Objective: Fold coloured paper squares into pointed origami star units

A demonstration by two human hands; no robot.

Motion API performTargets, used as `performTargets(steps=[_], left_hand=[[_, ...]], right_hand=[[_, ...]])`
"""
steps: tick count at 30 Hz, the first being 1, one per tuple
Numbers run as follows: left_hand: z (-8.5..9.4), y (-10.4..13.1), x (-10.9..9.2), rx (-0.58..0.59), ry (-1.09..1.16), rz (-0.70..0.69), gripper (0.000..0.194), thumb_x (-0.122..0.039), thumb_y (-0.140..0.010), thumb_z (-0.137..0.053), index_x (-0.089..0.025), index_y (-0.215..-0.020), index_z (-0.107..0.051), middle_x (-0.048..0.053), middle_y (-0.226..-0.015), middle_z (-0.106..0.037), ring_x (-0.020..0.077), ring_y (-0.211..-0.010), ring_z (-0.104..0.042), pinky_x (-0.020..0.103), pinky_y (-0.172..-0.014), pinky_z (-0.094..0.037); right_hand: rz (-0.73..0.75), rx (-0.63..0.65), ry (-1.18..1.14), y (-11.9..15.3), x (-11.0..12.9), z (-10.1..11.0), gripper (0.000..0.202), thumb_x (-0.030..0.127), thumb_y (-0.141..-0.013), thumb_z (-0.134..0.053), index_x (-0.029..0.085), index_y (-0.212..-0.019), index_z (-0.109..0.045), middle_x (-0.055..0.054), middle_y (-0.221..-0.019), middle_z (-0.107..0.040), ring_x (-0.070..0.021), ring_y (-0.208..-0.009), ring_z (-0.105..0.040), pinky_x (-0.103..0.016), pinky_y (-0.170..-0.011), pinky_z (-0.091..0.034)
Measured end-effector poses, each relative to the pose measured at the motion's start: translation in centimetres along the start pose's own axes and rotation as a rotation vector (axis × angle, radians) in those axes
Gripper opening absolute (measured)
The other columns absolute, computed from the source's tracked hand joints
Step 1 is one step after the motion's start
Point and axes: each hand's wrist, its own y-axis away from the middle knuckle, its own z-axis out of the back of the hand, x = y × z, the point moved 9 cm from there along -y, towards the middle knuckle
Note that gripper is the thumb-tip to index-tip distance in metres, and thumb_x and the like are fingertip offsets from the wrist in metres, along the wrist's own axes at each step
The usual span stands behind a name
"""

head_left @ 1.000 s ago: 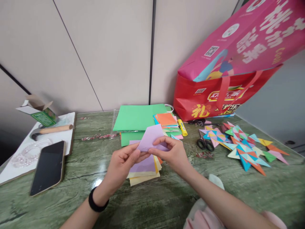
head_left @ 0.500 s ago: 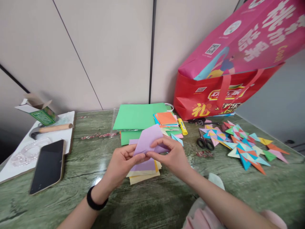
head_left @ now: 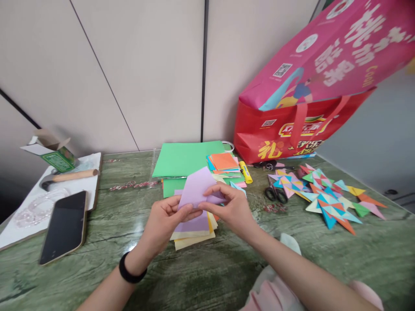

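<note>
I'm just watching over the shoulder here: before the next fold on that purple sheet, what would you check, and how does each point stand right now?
1. Both hands on the sheet: left hand and right hand both pinch the purple paper. Ok.
2. Sheet lifted off the paper stack below it: ok.
3. Edges lined up for a clean crease: fingers hide the pinched part. Cannot tell.
4. Bare green table in front of the stack for pressing a fold flat: ok.
5. Scissors and glue stick lie apart from the hands, to the right: ok.
6. Phone lies well left of the work: ok.
</note>
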Motion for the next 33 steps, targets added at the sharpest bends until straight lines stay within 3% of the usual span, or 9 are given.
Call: performTargets(steps=[8,13,17,23,27,33], left_hand=[[0.1,0.0,-0.1,-0.042,0.005,-0.005,0.019,-0.02,-0.067,-0.072,-0.012,-0.084,-0.07,0.006,-0.082,-0.076,0.0241,-0.08,-0.07,0.038,-0.084,-0.054],[0.1,0.0,0.0,-0.059,0.021,-0.02,0.018,-0.021,-0.068,-0.071,-0.012,-0.084,-0.07,0.005,-0.082,-0.076,0.023,-0.081,-0.07,0.036,-0.083,-0.055],[0.1,-0.1,0.0,-0.055,0.025,-0.049,0.016,-0.019,-0.07,-0.07,-0.013,-0.085,-0.071,0.003,-0.083,-0.076,0.021,-0.082,-0.069,0.032,-0.082,-0.055],[0.3,0.2,-0.2,-0.077,-0.076,-0.083,0.009,-0.02,-0.07,-0.07,-0.015,-0.078,-0.071,-0.001,-0.074,-0.075,0.0189,-0.077,-0.07,0.027,-0.077,-0.057],[0.2,0.3,-0.4,-0.055,-0.12,-0.097,0.008,-0.02,-0.072,-0.069,-0.016,-0.077,-0.072,-0.002,-0.075,-0.075,0.0191,-0.077,-0.07,0.027,-0.077,-0.057],[0.8,-0.1,-0.2,-0.084,-0.061,-0.072,0.017,-0.018,-0.071,-0.069,-0.015,-0.087,-0.07,0.002,-0.082,-0.076,0.0198,-0.079,-0.07,0.029,-0.08,-0.056]], right_hand=[[0.054,-0.019,0.012,0.1,0.6,0.1,0.015,0.03,-0.063,-0.074,0.02,-0.071,-0.065,0.0,-0.07,-0.062,-0.0138,-0.064,-0.056,-0.023,-0.056,-0.044],[0.012,-0.017,-0.017,0.1,0.1,0.0,0.018,0.031,-0.063,-0.073,0.021,-0.076,-0.064,-0.001,-0.074,-0.064,-0.016,-0.069,-0.059,-0.024,-0.058,-0.046],[-0.03,-0.038,-0.037,0.5,-0.4,-0.2,0.03,0.031,-0.065,-0.072,0.022,-0.091,-0.06,-0.003,-0.089,-0.063,-0.0183,-0.078,-0.059,-0.026,-0.062,-0.048],[-0.055,-0.089,-0.006,0.9,-0.2,-0.2,0.066,0.024,-0.057,-0.074,0.022,-0.116,-0.043,-0.008,-0.111,-0.055,-0.0227,-0.097,-0.054,-0.031,-0.074,-0.049],[-0.13,-0.055,-0.065,0.6,-0.7,-0.3,0.068,0.021,-0.055,-0.073,0.022,-0.116,-0.042,-0.007,-0.103,-0.058,-0.0225,-0.091,-0.057,-0.031,-0.069,-0.05],[-0.276,0.057,-0.354,0.2,-2.5,-1.3,0.063,0.014,-0.057,-0.068,0.021,-0.113,-0.041,-0.003,-0.085,-0.062,-0.018,-0.073,-0.063,-0.028,-0.062,-0.051]])
